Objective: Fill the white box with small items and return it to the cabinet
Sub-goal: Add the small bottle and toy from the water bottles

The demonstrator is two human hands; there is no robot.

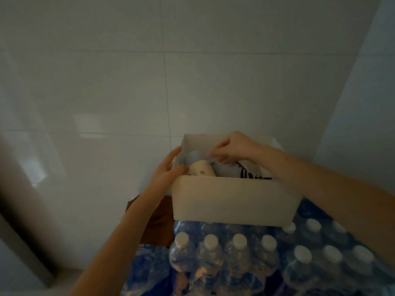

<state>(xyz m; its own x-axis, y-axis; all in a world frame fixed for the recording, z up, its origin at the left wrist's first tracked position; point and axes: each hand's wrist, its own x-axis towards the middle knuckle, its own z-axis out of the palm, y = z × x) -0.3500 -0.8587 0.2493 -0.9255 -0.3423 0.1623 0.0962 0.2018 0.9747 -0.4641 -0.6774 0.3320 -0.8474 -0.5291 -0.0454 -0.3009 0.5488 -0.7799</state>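
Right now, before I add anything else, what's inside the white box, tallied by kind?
In the white box:
Cream paper cup: 1
Pale blue bag: 1, as far as shows
Black-and-white striped item: 1
Total: 3

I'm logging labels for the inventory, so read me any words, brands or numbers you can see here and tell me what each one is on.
No text can be read in this picture.
White box: plain sides, no print visible.
Cream cup inside it: a small purple mark, too blurred to read.
Striped black-and-white item in the box: a pattern, not readable lettering.
Water bottle packs: blue wrap printing, too dark and blurred to read.
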